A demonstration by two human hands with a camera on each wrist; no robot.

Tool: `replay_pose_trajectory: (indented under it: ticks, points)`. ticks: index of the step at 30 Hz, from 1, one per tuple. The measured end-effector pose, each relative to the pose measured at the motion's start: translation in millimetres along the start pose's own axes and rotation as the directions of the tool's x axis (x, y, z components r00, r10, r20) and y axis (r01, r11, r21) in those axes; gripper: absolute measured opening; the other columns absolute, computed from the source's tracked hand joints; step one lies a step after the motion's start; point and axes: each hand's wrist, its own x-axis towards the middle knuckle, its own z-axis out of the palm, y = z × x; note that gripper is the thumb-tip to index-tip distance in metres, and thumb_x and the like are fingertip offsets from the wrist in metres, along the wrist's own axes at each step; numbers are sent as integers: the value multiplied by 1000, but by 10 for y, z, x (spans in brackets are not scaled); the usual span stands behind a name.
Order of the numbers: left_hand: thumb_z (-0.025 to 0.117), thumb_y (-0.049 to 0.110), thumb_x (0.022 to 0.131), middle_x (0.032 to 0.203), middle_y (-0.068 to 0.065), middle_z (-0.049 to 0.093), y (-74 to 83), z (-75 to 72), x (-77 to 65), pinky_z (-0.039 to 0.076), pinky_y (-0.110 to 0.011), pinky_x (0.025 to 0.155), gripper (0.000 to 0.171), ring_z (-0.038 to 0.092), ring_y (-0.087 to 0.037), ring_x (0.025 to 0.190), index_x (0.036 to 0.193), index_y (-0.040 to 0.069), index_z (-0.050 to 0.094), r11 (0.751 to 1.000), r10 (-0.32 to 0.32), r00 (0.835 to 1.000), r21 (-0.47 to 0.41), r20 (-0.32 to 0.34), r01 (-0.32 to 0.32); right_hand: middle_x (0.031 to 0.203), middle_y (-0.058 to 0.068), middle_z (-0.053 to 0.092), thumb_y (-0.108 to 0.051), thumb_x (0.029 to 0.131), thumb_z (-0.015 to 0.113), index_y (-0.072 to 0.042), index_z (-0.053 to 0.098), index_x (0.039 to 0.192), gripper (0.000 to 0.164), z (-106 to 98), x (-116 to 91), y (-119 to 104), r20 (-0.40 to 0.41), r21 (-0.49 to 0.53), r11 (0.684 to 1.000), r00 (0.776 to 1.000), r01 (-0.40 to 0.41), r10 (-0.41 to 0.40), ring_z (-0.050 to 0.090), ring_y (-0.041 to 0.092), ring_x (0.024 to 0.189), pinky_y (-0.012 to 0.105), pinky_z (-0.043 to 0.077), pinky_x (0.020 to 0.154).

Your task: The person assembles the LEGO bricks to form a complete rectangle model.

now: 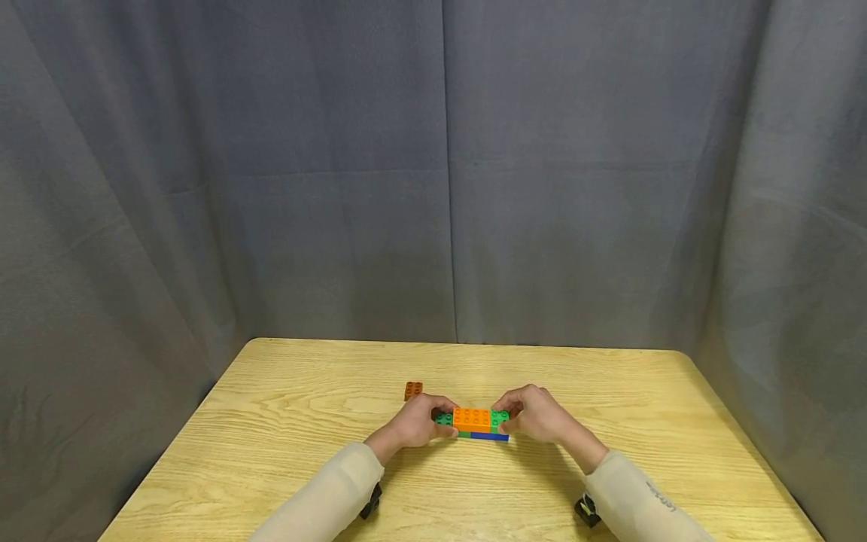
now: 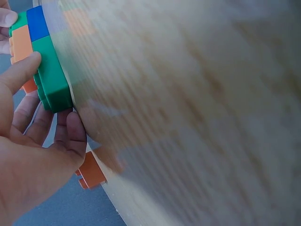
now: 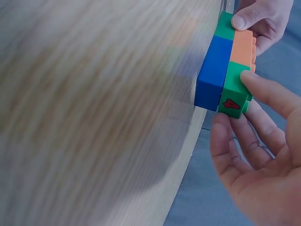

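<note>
Toy building bricks are stacked in two layers on the table. The lower layer is a green brick (image 2: 52, 77) on the left and a blue brick (image 3: 214, 70) on the right. On top sit an orange brick (image 1: 472, 419) and, at its right, a small green brick (image 3: 233, 94) with a red mark on its end. My left hand (image 1: 415, 421) grips the stack's left part, its thumb near the seam between the orange and lower green bricks. With thumb and fingers, my right hand (image 1: 539, 414) pinches the small green brick. Some fingertips are hidden behind the stack.
A separate dark orange brick (image 1: 413, 390) lies behind my left hand, studs up. The wooden table (image 1: 284, 421) has grey curtains (image 1: 339, 226) behind it and at both sides.
</note>
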Motion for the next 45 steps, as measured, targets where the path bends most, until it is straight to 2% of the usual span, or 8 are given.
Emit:
replay_pose_trajectory:
  ticks: [11, 19, 38, 45]
  points:
    - [79, 19, 86, 110, -6, 71, 17, -8, -8, 53, -29, 82, 36, 61, -12, 91, 119, 8, 70, 1000, -6, 1000, -6, -4, 6, 95, 1, 74, -10, 81, 82, -10, 77, 107, 27, 4, -13, 26, -1, 14, 1000, 1000, 0, 0, 59, 14, 80, 29, 53, 70]
    - [80, 18, 86, 109, -5, 71, 13, -2, 5, 53, -28, 81, 36, 61, -11, 90, 119, 7, 70, 1000, -9, 1000, -7, -4, 9, 99, 2, 74, -12, 83, 80, -11, 74, 110, 27, 4, -16, 66, 20, 16, 999, 999, 45, -45, 60, 14, 80, 27, 52, 68]
    - [80, 20, 85, 108, -2, 71, -18, -6, 13, 50, -27, 81, 34, 58, -10, 88, 117, 11, 71, 1000, -14, 1000, -6, -10, 14, 101, 2, 73, -11, 82, 81, -10, 73, 110, 29, 14, -3, 83, 34, 8, 998, 997, 65, -65, 59, 15, 80, 28, 52, 69]
    - [79, 16, 86, 111, -4, 71, -21, -69, -17, 53, -33, 88, 33, 63, -16, 97, 118, 11, 71, 1000, 0, 1000, -18, -1, 0, 101, 2, 74, -12, 82, 82, -10, 73, 109, 28, 8, -11, 77, 34, 21, 998, 998, 61, -62, 59, 15, 79, 28, 52, 69]
